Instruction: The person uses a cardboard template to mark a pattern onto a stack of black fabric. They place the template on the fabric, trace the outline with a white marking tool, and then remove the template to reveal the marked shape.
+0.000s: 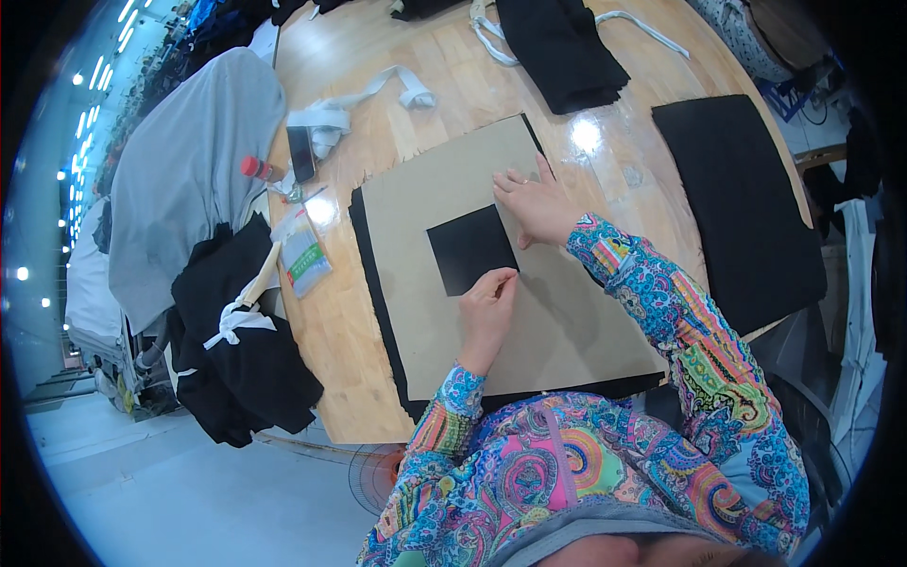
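Observation:
A large beige sheet (pixel 397 283) lies over black fabric (pixel 370 283), whose edges stick out at the left and bottom. A smooth black square (pixel 470 250) shows in the middle of the sheet; I cannot tell whether it is a piece on top or an opening. At the square's lower right corner my left hand (pixel 487 317) has thumb and forefinger pressed together, and what they hold, if anything, is hidden. My right hand (pixel 537 206) rests on the sheet above and to the right of the square, open, its fingers spread.
Black folded fabric (pixel 737 203) lies at the right, and a black bundle (pixel 559 52) with white ties at the back. To the left are a white strap (pixel 378 90), a phone (pixel 300 154), a red-capped bottle (pixel 260 170), a plastic packet (pixel 304 253) and a black cloth bundle (pixel 236 350).

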Demonstrator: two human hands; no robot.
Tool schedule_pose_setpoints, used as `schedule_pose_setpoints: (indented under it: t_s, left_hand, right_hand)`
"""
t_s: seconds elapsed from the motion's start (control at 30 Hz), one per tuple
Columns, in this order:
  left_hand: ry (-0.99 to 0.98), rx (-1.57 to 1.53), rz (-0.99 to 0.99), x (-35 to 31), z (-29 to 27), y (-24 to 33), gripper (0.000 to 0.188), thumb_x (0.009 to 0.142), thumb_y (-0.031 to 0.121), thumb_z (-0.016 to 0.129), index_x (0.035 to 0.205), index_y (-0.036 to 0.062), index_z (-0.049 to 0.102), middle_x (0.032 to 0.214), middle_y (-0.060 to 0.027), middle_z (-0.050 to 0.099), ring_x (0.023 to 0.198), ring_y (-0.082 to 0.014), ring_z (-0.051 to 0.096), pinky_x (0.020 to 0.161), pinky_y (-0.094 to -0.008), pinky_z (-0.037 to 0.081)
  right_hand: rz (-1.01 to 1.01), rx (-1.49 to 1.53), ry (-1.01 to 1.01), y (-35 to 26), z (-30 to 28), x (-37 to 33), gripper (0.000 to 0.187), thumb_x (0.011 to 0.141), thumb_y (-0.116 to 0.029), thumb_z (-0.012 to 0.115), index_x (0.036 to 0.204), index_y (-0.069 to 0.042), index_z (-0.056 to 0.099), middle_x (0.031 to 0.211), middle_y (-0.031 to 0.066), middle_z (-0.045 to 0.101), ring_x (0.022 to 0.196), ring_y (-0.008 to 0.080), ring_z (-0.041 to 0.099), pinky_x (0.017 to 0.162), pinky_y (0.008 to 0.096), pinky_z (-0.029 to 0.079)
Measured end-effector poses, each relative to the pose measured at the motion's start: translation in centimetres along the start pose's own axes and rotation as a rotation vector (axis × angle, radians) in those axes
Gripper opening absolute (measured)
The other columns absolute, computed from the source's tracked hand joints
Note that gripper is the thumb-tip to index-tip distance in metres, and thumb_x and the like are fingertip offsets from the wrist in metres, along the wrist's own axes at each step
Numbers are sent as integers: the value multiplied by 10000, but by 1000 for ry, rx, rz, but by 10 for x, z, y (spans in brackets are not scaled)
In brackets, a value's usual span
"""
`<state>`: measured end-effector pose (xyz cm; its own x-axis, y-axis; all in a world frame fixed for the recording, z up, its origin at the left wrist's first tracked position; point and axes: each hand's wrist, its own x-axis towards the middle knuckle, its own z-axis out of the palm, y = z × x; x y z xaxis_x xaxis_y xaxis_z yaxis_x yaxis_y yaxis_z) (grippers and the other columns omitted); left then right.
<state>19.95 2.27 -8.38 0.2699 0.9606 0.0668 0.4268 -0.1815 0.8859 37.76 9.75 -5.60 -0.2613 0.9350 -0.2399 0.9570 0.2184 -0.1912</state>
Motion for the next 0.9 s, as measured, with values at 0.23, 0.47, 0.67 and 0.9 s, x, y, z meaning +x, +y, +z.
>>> schedule_pose_setpoints:
  t_s: [0.23, 0.47, 0.67, 0.9]
  left_hand:
    - [-8, 49, -7, 1, -2, 5, 98, 830, 52, 644, 888, -23, 669, 768, -72, 676, 652, -87, 621, 603, -225, 492]
    - [40, 131, -62, -9, -26, -8, 95, 826, 67, 645, 876, -10, 672, 747, -73, 681, 661, -100, 639, 606, -235, 499]
    - [71, 138, -90, -15, -34, -11, 95, 827, 81, 647, 875, 5, 678, 738, -64, 684, 653, -100, 641, 602, -238, 499]
    - [74, 162, -75, -15, -37, -13, 94, 826, 80, 647, 876, 8, 679, 753, -73, 687, 657, -100, 643, 599, -238, 497]
  right_hand:
    - [6, -6, -5, 1, 1, 1, 975, 518, -255, 870, 1345, -33, 404, 1449, 79, 361, 1360, 236, 313, 1114, 592, 101]
    - [-18, 18, 41, 3, 6, 3, 903, 525, -226, 861, 1311, -28, 463, 1439, 89, 388, 1351, 251, 330, 1097, 623, 68]
    - [0, -1, -7, 1, 2, 2, 945, 529, -244, 866, 1335, -44, 413, 1454, 77, 356, 1360, 236, 311, 1114, 594, 89]
    - [-24, 12, 43, 2, 6, 2, 892, 517, -223, 860, 1294, -22, 472, 1429, 101, 398, 1344, 259, 339, 1092, 627, 92]
